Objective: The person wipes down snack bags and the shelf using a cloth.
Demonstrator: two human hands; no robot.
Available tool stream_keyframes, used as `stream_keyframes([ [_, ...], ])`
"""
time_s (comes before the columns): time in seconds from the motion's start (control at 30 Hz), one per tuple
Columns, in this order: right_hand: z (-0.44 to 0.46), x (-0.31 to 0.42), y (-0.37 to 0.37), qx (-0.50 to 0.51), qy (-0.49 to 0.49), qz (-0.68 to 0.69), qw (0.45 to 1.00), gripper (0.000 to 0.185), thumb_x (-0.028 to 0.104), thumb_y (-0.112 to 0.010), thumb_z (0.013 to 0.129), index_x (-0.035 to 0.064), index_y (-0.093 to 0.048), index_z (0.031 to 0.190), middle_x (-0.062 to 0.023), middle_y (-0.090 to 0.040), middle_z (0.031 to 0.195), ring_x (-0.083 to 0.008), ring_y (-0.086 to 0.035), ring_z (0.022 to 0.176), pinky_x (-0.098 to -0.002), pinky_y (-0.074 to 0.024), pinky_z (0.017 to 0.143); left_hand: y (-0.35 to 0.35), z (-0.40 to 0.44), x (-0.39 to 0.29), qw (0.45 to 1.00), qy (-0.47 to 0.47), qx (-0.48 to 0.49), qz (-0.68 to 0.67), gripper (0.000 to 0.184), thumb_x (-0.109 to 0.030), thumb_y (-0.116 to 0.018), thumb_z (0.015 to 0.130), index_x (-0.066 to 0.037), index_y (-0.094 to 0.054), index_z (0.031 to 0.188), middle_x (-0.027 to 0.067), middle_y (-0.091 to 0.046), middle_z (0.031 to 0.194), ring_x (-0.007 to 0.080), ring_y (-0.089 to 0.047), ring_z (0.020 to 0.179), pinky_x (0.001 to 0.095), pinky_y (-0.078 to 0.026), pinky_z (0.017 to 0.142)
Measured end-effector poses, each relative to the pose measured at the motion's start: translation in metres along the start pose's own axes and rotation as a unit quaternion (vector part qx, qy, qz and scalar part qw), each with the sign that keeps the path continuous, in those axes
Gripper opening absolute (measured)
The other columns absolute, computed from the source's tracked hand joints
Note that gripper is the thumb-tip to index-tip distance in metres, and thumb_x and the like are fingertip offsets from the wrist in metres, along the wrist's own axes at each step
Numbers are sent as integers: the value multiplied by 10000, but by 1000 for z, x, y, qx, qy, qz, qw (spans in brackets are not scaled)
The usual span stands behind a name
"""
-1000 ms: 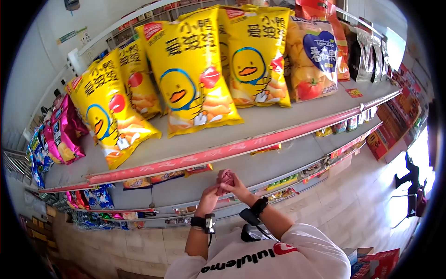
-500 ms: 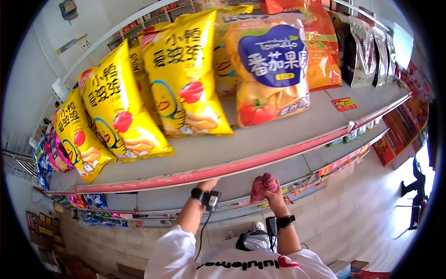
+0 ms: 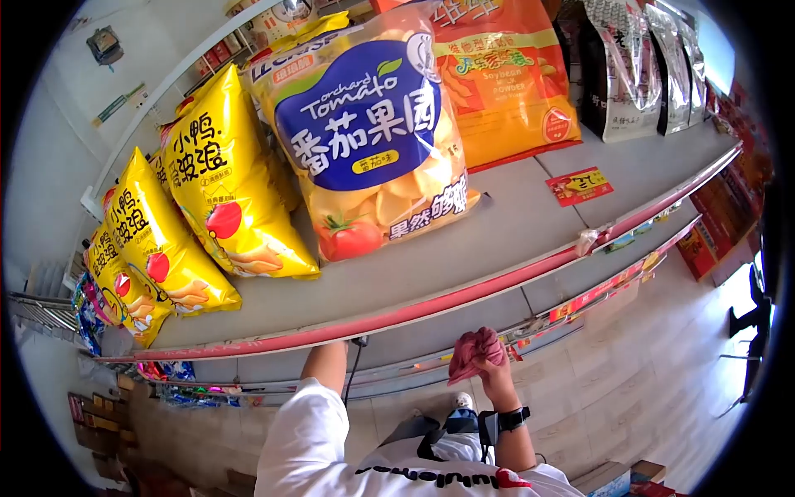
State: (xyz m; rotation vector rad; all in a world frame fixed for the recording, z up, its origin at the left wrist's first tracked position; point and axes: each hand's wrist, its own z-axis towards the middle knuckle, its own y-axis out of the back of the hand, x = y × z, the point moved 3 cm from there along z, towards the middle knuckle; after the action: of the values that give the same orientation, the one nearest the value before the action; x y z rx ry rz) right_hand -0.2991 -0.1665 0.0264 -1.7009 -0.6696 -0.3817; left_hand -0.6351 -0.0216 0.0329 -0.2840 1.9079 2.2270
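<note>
At 5 o'clock from the middle of the view, the right hand (image 3: 497, 378) grips a crumpled dusty-pink cloth (image 3: 474, 354), fingers closed around it; the cloth bulges out toward the hand's 11 o'clock. The left forearm (image 3: 326, 364) rises at 7 o'clock and passes under the top shelf's long red plastic edge strip (image 3: 447, 305), which hides the left hand, so its grip cannot be told. That strip slants from 8 o'clock up to between 2 and 3. Above it, grey metal shelf surface (image 3: 505, 217) shows as a band of open room before a clear-and-blue plastic tomato snack bag (image 3: 373, 145) at 12 o'clock, widening toward 2. Glossy yellow plastic snack bags (image 3: 236, 182) lean at 10 o'clock, nearer the edge. Pale tiled floor (image 3: 613, 381) spreads openly around 4 o'clock.
</note>
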Motion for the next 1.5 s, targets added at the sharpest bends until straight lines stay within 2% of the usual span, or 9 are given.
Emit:
stream_keyframes([
  [0.2, 4, 17, -9, -6, 33, -68, 997, 555, -37, -528, 649, 52, -370, 1174, -67, -488, 1074, -197, -497, 991, -312, -413, 848, 35, -68, -7, 946, -47, -47, -317, 333, -279, -485, 847, -59, -490, 1098, 46, -531, 1081, 160, -496, 973, 308, -412, 822],
  [0.27, 7, 17, -18, 20, 30, -25, 999, 548, -72, -564, 650, 39, -376, 1152, -76, -488, 1062, -195, -505, 972, -306, -423, 834, 18, -97, -14, 615, 200, 97, -757, 342, -312, -499, 837, -68, -513, 1076, 18, -549, 1062, 148, -520, 949, 292, -418, 812],
  [0.33, 6, 12, -33, 18, 16, -33, 999, 545, -58, -567, 654, 45, -376, 1153, -75, -490, 1055, -189, -504, 973, -303, -426, 828, 28, -125, -26, 581, 317, 173, -729, 346, -333, -519, 822, -72, -530, 1049, 13, -574, 1010, 142, -549, 908, 287, -435, 781],
  [0.67, 12, -69, -92, 131, 145, -329, 924, 633, 31, -643, 624, 39, -307, 1160, -137, -444, 1047, -261, -453, 1006, -360, -394, 847, 20, -171, -22, 635, 270, 73, -720, 578, -262, -593, 778, -96, -290, 1241, 58, -503, 1051, 186, -522, 968, 320, -475, 731],
  [0.73, 12, -77, -112, 170, 243, -730, 616, 618, 119, -652, 584, 47, -368, 1129, -172, -444, 1051, -351, -445, 985, -423, -393, 819, 17, -173, -31, 642, 236, 56, -727, 632, -204, -615, 757, -101, -244, 1259, 68, -483, 1080, 185, -507, 983, 323, -463, 761],
  [1.1, -1, -80, -121, 250, -6, -580, 775, 562, 87, -613, 596, 15, -411, 1116, -199, -497, 1007, -332, -504, 947, -338, -403, 817, 35, -178, 9, 723, 79, 106, -678, 845, -58, -735, 603, -77, -245, 1291, 78, -470, 1134, 165, -466, 1016, 291, -401, 859],
  [1.2, 3, -69, -145, 257, 112, -597, 752, 568, 52, -620, 581, 35, -433, 1117, -179, -482, 1041, -337, -481, 963, -355, -391, 838, 46, -173, 25, 759, 29, 134, -637, 766, -72, -726, 617, -70, -313, 1262, 77, -495, 1125, 181, -489, 1006, 297, -406, 851],
  [1.3, 8, -74, -181, 299, 273, -705, 583, 618, 47, -650, 536, 107, -465, 1123, -126, -441, 1108, -335, -408, 1021, -409, -348, 878, 54, -172, 46, 901, 93, 114, -408, 646, -205, -724, 631, -63, -417, 1181, 134, -516, 1104, 238, -534, 963, 326, -454, 776],
  [1.5, 28, -132, -176, 308, 302, -743, 512, 708, 149, -667, 531, 145, -405, 1189, -134, -375, 1170, -341, -316, 1123, -485, -214, 952, -2, -236, 101, 857, 252, -154, -422, 562, -331, -700, 647, -20, -470, 1056, 103, -542, 960, 185, -547, 820, 305, -465, 661],
])
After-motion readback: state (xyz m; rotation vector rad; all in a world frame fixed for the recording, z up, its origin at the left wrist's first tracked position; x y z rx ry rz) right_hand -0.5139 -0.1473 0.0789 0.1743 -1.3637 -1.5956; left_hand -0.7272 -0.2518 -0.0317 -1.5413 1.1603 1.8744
